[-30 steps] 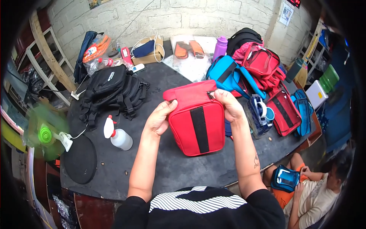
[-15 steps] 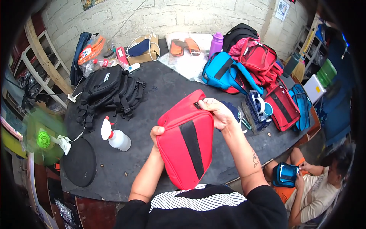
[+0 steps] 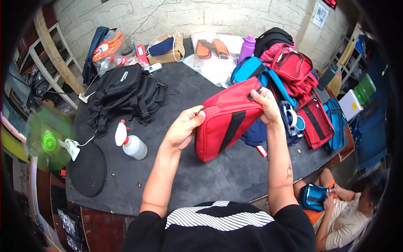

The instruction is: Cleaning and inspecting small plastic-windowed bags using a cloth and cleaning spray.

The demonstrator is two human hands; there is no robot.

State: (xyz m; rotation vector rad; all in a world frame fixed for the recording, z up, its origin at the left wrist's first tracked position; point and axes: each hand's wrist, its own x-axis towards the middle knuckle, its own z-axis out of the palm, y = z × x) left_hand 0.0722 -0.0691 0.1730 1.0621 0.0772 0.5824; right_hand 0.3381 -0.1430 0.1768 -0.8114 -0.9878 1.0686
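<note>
A red zippered bag (image 3: 212,136) with a black stripe down its panel hangs between my hands above the dark table. My left hand (image 3: 184,128) pinches its upper left edge, thumb on top. At the upper right corner my right hand (image 3: 265,105) grips the bag beside a dark zipper end. Both hands are closed on the fabric, and the bag's far side is hidden. Below my right hand, dark blue cloth (image 3: 255,135) lies partly covered by the bag.
A white spray bottle (image 3: 133,145) stands left of my left forearm. Black backpacks (image 3: 121,96) lie at the back left. Blue and red bags (image 3: 289,63) are heaped at the back right, near a purple bottle (image 3: 247,48). A green fan (image 3: 49,143) spins at left. A seated person (image 3: 346,210) handles a blue bag.
Both hands have lifted the red bag up and away from my body, to the right. It has tilted, and my left hand has shifted from its side to its upper left edge.
</note>
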